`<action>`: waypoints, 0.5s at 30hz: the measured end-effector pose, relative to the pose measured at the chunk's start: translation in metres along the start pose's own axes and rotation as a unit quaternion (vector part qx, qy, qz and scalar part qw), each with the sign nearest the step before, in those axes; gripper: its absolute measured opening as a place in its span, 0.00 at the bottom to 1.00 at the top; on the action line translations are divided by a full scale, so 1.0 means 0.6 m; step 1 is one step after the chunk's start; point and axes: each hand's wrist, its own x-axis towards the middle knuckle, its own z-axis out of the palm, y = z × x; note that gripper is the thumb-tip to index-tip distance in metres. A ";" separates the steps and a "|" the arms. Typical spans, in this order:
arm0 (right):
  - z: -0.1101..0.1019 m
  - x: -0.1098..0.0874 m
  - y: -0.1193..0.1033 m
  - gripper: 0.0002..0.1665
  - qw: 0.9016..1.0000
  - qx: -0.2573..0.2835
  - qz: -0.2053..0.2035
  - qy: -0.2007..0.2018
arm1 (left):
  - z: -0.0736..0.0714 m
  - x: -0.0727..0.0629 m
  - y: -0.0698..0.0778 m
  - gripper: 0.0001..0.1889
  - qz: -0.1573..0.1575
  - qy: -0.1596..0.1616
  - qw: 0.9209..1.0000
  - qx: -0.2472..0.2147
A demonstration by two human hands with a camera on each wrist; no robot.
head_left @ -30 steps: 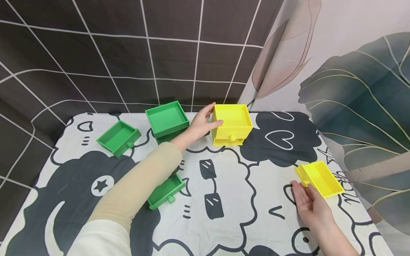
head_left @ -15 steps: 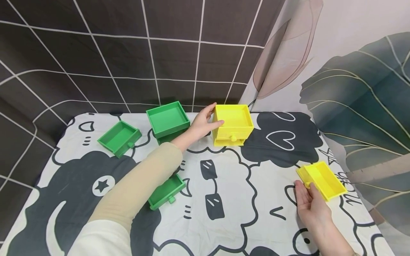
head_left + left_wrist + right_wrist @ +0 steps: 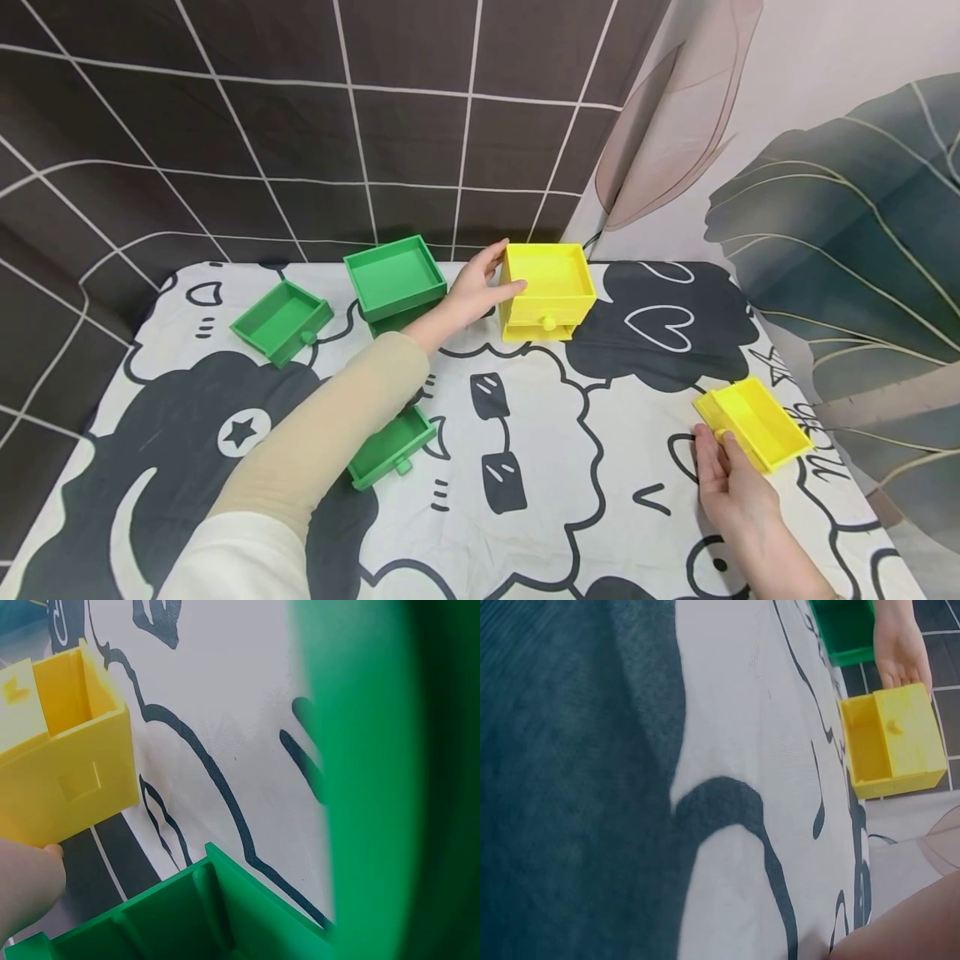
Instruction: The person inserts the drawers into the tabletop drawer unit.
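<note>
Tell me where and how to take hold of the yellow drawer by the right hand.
I'd pinch the yellow drawer by its knob, coming from the left and near side: the knob juts from the front, which faces that way, and the hollow opens upward, leaving only thin rims on top. The right hand is at the knob; whether it pinches it, I can't tell.

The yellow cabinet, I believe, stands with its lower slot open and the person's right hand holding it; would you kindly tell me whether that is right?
Not quite: the hand holding the yellow cabinet is the person's left hand, as the head view shows. Its lower slot is indeed open.
</note>
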 end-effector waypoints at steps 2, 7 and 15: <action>0.001 -0.001 -0.001 0.22 1.000 -0.003 0.003 0.004 | 0.000 0.001 0.000 0.44 0.000 -0.001 1.000 0.000; 0.001 -0.004 -0.003 0.21 1.000 -0.015 0.007 -0.002 | 0.000 0.000 0.001 0.44 0.002 -0.001 1.000 -0.005; 0.002 -0.011 -0.005 0.17 0.997 -0.037 0.045 -0.042 | 0.001 -0.004 0.003 0.44 0.005 0.000 1.000 -0.010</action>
